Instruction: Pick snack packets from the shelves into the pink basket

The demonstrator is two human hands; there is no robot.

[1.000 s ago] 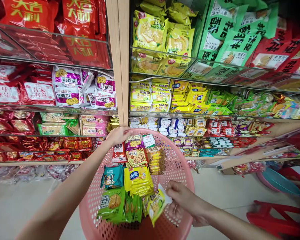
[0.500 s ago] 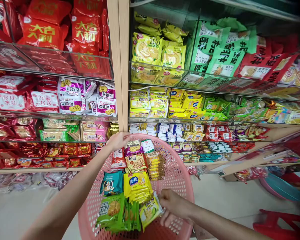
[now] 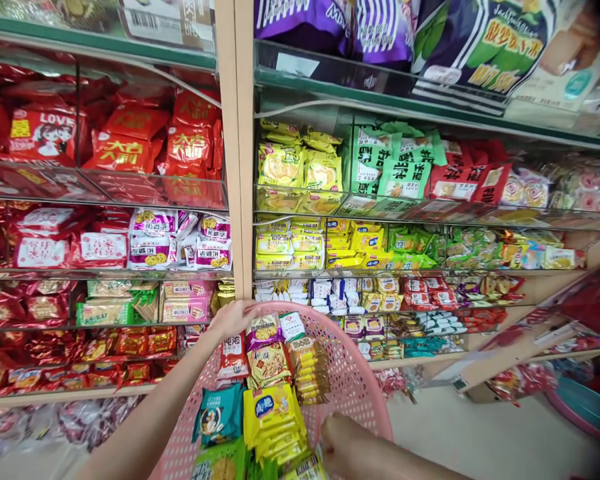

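Note:
My left hand [image 3: 235, 319] is closed over the far left rim of a pink perforated plastic basket [image 3: 375, 393]. Inside the basket, my right hand [image 3: 343, 437] is curled at the right edge of a yellow-green biscuit packet [image 3: 304, 468]; the lower frame edge cuts off part of both. Left of it lie a row of yellow snack packets [image 3: 273, 417], a teal packet [image 3: 219, 413] and green packets [image 3: 223, 461]. Farther up in the basket are a red packet [image 3: 231, 353], a cream and red packet [image 3: 269, 365], a purple packet [image 3: 263, 330] and a row of brown-yellow packets [image 3: 313, 373].
Shelves of wrapped snacks stand ahead, split by a wooden post [image 3: 241, 153]. Clear-fronted bins hold red packets [image 3: 125, 147] at left and yellow packets [image 3: 280, 163] at right. A blue tub [image 3: 587, 403] sits on the floor at right.
The view has tilted up, so the shelves and basket sit lower and large bags show at the top. My left hand keeps its place on the rim; my right hand stays by the yellow-green biscuit packet.

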